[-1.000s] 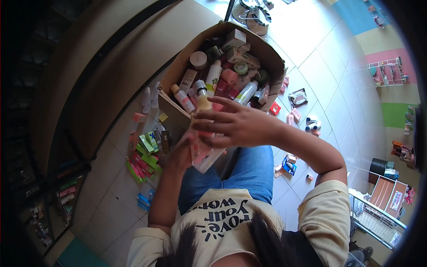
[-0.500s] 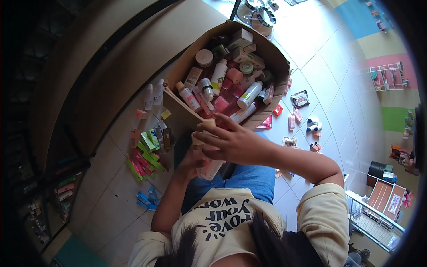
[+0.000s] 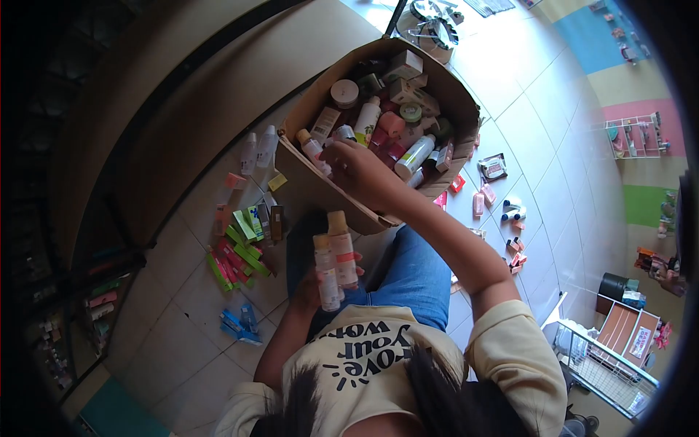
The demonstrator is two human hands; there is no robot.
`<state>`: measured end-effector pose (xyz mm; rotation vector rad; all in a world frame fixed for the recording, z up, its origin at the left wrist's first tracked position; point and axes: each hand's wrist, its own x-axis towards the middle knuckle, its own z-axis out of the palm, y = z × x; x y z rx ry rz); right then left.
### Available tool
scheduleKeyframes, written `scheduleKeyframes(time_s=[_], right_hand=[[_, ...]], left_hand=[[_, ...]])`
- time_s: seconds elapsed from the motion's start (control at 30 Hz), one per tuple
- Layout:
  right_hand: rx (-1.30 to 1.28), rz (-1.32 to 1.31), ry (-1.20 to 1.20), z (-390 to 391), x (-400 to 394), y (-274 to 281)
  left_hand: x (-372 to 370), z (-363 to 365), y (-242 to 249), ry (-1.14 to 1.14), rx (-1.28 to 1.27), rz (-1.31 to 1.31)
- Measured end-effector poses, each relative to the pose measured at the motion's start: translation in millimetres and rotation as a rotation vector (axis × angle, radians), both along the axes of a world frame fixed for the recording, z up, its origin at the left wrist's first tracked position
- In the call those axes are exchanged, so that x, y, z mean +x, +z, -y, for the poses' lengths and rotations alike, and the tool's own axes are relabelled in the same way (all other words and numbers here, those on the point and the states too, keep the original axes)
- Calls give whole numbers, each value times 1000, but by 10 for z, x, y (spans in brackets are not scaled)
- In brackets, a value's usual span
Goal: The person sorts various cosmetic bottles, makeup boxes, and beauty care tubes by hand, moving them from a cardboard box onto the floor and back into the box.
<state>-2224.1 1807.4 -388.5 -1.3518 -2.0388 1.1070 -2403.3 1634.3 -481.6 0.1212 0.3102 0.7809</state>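
My left hand (image 3: 309,288) is closed around two clear bottles with gold caps, held upright side by side above my lap. The taller bottle (image 3: 344,258) has a coral band; the shorter bottle (image 3: 327,277) has a pale label. My right hand (image 3: 357,167) reaches over the near edge of the cardboard box (image 3: 320,193), fingers curled downward among its contents. Close to those fingers stands an orange-capped bottle (image 3: 312,149); what they grip is hidden. Also in the box are a white bottle (image 3: 366,120), a round jar (image 3: 344,92) and several cartons (image 3: 404,65).
Green and pink cartons (image 3: 237,255), blue packs (image 3: 242,324) and clear bottles (image 3: 266,146) lie or stand on the tiled floor at left. More small products, including a dark pack (image 3: 493,167), are scattered at right. A wire rack (image 3: 604,349) stands far right.
My right hand has left the bottles over my lap and moved up into the box. My left hand now holds both gold-capped bottles alone. The view has shifted slightly.
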Motion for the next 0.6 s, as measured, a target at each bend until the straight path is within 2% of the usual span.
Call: scheduleKeyframes(time_s=[0.07, 0.17, 0.27, 0.37, 0.4, 0.5, 0.53, 0.6], right_hand=[[85, 285, -41, -220, -10, -555], [181, 481, -201, -302, -226, -685], [38, 654, -208, -425, -450, -701], [-27, 662, -177, -516, -441, -730], [-75, 719, -88, -601, -411, -754], [-410, 592, -10, -783, -286, -565], [-466, 258, -123, -778, -129, -725], [-510, -296, -245, -559, 3, -529]], left_hand=[[-94, -3, -56, 39, 6, 28], [-232, -27, -64, 66, 60, 7], [-318, -57, -55, 94, 96, -23], [-381, -108, -47, 84, 129, -50], [-391, -127, -43, 94, 139, -52], [-447, -135, -27, 126, 159, -41], [-472, -138, -40, 143, 162, -23], [-541, -132, -26, 187, 160, -1]])
